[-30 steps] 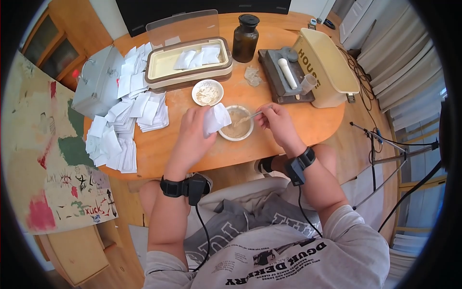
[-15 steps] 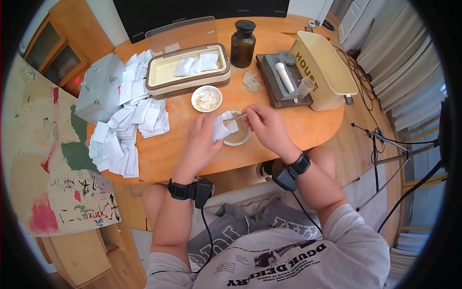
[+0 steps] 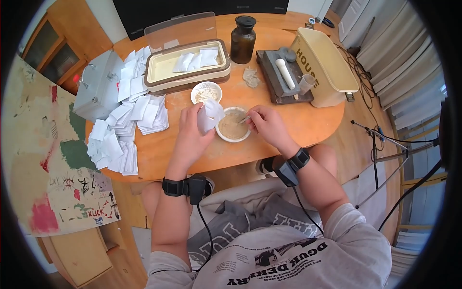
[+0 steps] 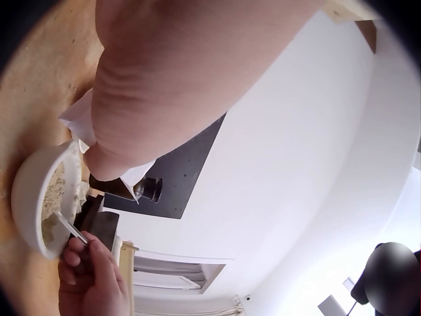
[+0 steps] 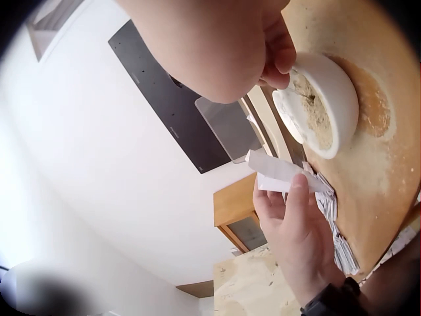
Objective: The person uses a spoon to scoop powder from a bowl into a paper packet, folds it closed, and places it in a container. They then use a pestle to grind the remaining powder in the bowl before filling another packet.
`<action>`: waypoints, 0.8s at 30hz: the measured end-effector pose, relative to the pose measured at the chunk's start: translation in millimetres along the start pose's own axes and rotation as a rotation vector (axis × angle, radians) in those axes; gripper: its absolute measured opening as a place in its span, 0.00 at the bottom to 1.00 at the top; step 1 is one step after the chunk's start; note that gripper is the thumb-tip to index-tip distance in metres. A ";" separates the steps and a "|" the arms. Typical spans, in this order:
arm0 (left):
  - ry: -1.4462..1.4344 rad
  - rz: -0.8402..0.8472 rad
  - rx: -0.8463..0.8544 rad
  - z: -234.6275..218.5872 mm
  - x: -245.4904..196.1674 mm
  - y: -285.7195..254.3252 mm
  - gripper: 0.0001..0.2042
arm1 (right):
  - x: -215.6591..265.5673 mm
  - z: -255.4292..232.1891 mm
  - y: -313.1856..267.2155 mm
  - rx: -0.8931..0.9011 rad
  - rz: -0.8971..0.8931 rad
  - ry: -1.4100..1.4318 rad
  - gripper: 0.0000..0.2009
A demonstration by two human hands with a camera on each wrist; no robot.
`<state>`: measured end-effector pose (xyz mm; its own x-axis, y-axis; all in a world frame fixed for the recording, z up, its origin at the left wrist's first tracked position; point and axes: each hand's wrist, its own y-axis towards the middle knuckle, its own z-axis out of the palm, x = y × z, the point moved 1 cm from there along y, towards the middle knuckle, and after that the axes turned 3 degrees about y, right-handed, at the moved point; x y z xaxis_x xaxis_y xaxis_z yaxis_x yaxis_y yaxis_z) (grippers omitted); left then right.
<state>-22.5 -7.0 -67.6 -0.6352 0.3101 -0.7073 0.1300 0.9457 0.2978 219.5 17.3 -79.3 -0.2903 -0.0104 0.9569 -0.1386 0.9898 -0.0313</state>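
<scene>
My left hand (image 3: 191, 135) holds a small white paper packet (image 3: 211, 114) upright with its mouth spread, at the left rim of a white bowl (image 3: 233, 140). In the right wrist view the thumb presses the packet's near side, fingers behind. Beige powder (image 3: 230, 127) fills much of the bowl. My right hand (image 3: 266, 125) pinches the thin metal handle of a spoon (image 4: 71, 228) at the bowl's right side. The spoon's tip dips into the powder in the left wrist view. Behind the packet stands a second white bowl (image 3: 194, 95) with pale powder, partly covered by it.
White packets (image 3: 122, 130) lie piled at the left, beside a silver case (image 3: 96, 89). Farther back stand an open-lidded cream box (image 3: 159, 72) with packets and a dark glass jar (image 3: 243, 41). A dark tray (image 3: 274, 91) with a white pestle (image 3: 285, 73) and a cream bin (image 3: 332, 67) stand right.
Half a second ago the spoon reached into the packet's mouth over the bowl. Since then my right hand has drawn it back to the powder, and the packet has shifted up and left.
</scene>
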 end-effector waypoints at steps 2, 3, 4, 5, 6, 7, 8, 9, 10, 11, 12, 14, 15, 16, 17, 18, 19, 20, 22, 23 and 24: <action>-0.022 0.004 0.018 -0.7 -2.7 -0.1 0.33 | 1.3 2.3 -0.6 0.023 0.111 0.138 0.11; -0.041 0.007 0.035 -1.0 -4.0 -0.4 0.33 | -0.2 1.9 -0.4 0.022 0.111 0.138 0.11; -0.041 0.007 0.036 -1.2 -4.9 -0.7 0.33 | -3.3 0.9 0.4 0.004 0.139 0.234 0.11; -0.026 0.013 0.031 -1.3 -5.9 -1.1 0.33 | -5.6 -0.7 1.1 -0.014 0.166 0.330 0.11; -0.011 0.019 0.025 -1.6 -6.5 -1.3 0.33 | -6.4 -3.2 2.0 -0.014 0.165 0.330 0.11; -0.011 0.019 0.025 -1.9 -6.8 -1.3 0.33 | -7.3 -6.9 3.1 -0.043 0.167 0.360 0.10; 0.003 0.019 0.027 -2.1 -7.1 -1.3 0.32 | -7.9 -10.8 4.1 -0.072 0.169 0.390 0.10; 0.017 0.019 0.028 -2.2 -7.4 -1.1 0.32 | -7.0 -14.4 5.0 -0.072 0.168 0.390 0.10; 0.017 0.021 0.027 -1.3 -6.4 -1.0 0.32 | -4.6 -18.5 5.7 -0.094 0.160 0.412 0.10; 0.028 0.032 0.028 0.8 -4.0 -1.3 0.32 | -2.1 -22.3 6.4 -0.115 0.152 0.435 0.10; 0.039 0.044 0.028 2.0 -2.0 -1.5 0.32 | 0.8 -25.8 7.6 -0.114 0.149 0.435 0.10; 0.036 0.047 0.034 4.4 -2.0 -1.0 0.32 | 8.5 -31.1 9.8 -0.154 0.093 0.501 0.09; 0.030 0.050 0.044 5.4 -3.2 -0.6 0.32 | 13.4 -31.0 10.1 -0.153 0.089 0.502 0.09; 0.031 0.052 0.042 5.6 -4.9 -0.6 0.32 | 19.0 -30.2 10.3 -0.161 0.075 0.529 0.09; 0.039 0.038 0.060 6.0 -6.9 -1.2 0.32 | 23.6 -28.9 10.5 -0.170 0.061 0.556 0.10; 0.047 0.027 0.080 6.9 -9.1 -1.1 0.32 | 27.3 -23.3 8.9 -0.173 0.058 0.557 0.10; 0.047 0.030 0.082 8.0 -11.8 -0.8 0.32 | 31.2 -14.2 4.6 -0.108 -0.002 0.384 0.10; 0.049 0.040 0.087 9.1 -14.4 -0.8 0.32 | 33.9 -8.7 -1.0 -0.044 -0.060 0.210 0.10; 0.052 0.045 0.092 10.5 -15.0 -1.5 0.32 | 40.7 -6.0 -14.6 -0.107 -0.207 0.115 0.09; 0.053 0.046 0.084 10.8 -13.0 -1.9 0.32 | 43.6 -3.8 -17.8 -0.163 -0.355 0.017 0.09; 0.052 0.047 0.075 11.3 -10.6 -2.8 0.32 | 39.4 -9.4 -18.5 -0.219 -0.400 -0.065 0.07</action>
<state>-7.5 -11.8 -68.2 -0.6656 0.3503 -0.6590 0.2160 0.9356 0.2792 219.6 -0.1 -38.3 -0.3146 -0.3999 0.8609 -0.0510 0.9127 0.4053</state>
